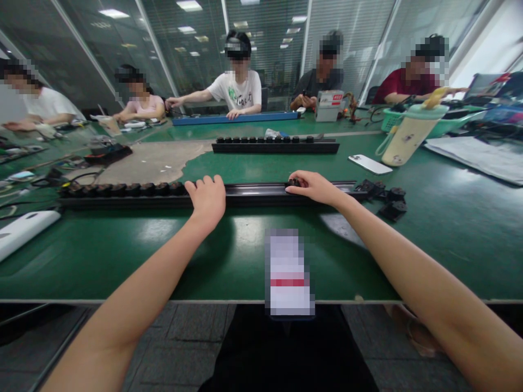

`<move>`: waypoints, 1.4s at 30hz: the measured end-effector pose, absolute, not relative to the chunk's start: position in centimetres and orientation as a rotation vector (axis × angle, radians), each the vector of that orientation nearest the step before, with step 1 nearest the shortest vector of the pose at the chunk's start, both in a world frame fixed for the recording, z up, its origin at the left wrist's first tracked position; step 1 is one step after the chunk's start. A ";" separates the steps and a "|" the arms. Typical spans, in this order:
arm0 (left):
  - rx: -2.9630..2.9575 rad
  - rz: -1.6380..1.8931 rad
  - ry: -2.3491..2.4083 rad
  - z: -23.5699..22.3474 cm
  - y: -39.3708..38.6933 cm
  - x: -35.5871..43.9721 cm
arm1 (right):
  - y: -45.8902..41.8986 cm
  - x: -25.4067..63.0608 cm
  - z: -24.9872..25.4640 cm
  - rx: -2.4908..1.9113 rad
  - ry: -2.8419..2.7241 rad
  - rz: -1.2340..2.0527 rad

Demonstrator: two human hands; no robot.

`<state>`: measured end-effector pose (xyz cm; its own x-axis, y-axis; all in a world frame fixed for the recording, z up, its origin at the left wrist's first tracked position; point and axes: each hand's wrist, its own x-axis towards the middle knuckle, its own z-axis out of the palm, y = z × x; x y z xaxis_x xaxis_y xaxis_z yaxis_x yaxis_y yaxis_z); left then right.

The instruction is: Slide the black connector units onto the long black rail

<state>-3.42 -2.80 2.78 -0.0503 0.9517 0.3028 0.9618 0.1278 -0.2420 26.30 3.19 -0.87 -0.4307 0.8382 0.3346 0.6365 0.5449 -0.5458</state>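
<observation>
A long black rail (257, 202) with a shiny channel lies crosswise on the table before me. Several round black knob-like parts (125, 190) sit in a row along its left half. My left hand (207, 202) is curled over the rail beside the row's right end; its grip hides what lies beneath. Farther right, my right hand (314, 185) pinches a small black part (292, 183) at the channel, thumb in front and fingers behind. Several loose black parts (393, 209) lie by the rail's right end.
A second black rail (275, 148) with similar parts lies farther back. A phone (289, 272) rests at the near edge. Another white phone (370, 164) and a cream tumbler (412, 136) stand right. Several people sit across the table, one touching a blue bar (237, 118).
</observation>
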 end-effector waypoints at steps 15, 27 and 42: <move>-1.851 -0.046 -2.015 2.8 -2.7 -3.6 | 3.0 26.2 -0.8 -1.192 -2.227 0.362; -1.860 -0.042 -2.026 2.9 -2.8 -3.5 | 3.0 25.7 -0.8 -1.255 -2.201 0.309; -1.869 -0.054 -2.032 2.8 -2.6 -3.6 | 3.0 25.6 -1.1 -1.310 -2.113 0.256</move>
